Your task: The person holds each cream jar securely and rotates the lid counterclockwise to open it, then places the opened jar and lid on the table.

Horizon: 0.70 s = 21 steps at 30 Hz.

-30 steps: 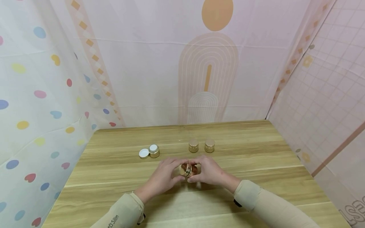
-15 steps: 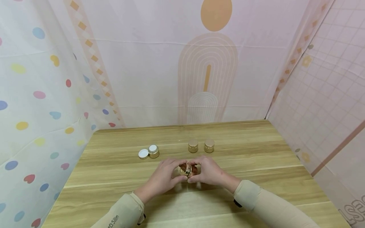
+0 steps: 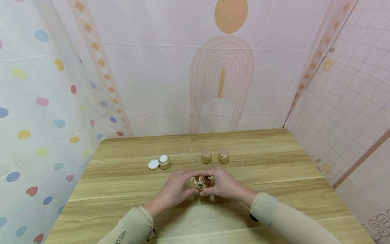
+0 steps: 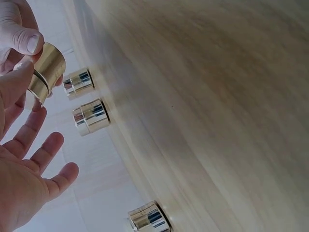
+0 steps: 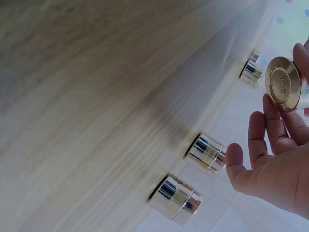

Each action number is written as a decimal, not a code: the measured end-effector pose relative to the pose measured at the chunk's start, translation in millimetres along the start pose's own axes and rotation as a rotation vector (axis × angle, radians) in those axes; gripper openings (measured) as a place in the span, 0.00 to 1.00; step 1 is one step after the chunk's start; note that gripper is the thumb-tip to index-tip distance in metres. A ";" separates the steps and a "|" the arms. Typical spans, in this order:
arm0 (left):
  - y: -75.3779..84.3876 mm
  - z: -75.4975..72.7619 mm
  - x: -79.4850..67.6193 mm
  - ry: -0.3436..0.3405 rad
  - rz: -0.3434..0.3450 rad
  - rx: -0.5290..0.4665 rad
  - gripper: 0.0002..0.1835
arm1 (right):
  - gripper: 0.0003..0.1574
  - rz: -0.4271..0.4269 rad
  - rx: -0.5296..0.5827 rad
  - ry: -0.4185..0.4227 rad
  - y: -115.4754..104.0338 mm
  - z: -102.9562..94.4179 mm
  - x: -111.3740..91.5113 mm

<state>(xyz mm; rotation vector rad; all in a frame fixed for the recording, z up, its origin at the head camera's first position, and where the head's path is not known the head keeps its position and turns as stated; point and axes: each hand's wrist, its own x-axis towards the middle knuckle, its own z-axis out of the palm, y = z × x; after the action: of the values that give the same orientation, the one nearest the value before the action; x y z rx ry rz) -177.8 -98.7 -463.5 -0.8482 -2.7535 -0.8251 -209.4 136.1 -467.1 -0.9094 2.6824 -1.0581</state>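
Observation:
Between both hands, a small shiny gold jar (image 3: 199, 183) is held on its side above the table. My left hand (image 3: 173, 190) pinches its lid end with thumb and forefinger; the other fingers spread out in the left wrist view. My right hand (image 3: 224, 183) grips the body from the other side. A dark line runs between lid and body of the jar (image 4: 47, 70) in the left wrist view. The right wrist view shows the round base of the jar (image 5: 282, 84), with small printed marks. The inside is hidden.
Beyond the hands stand two lidded gold jars (image 3: 206, 156) (image 3: 223, 156) side by side. To the left is an uncapped gold jar (image 3: 165, 162) with a white top, its lid (image 3: 153, 165) lying upturned against it. All rest on a wooden table (image 3: 259, 145) backed by patterned curtains.
Both hands keep almost the same place around the jar. The lid end looks slightly more tilted against the body now. The jars on the table have not moved.

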 end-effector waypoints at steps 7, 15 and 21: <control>0.5 -1.1 -0.7 -0.006 -0.016 -0.009 0.31 | 0.36 -0.002 -0.013 0.009 0.1 0.2 -0.7; -0.2 -1.2 -0.6 -0.024 -0.028 -0.009 0.31 | 0.36 -0.010 -0.029 0.007 0.0 -0.1 -1.3; -1.1 -1.3 -0.7 -0.020 -0.021 -0.008 0.31 | 0.35 -0.018 -0.036 0.008 -0.2 -0.1 -1.3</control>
<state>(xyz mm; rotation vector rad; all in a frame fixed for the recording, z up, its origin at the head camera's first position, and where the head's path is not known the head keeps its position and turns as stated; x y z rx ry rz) -177.8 -100.6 -463.1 -0.8348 -2.7826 -0.8368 -208.3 136.8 -467.1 -0.9396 2.7130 -1.0220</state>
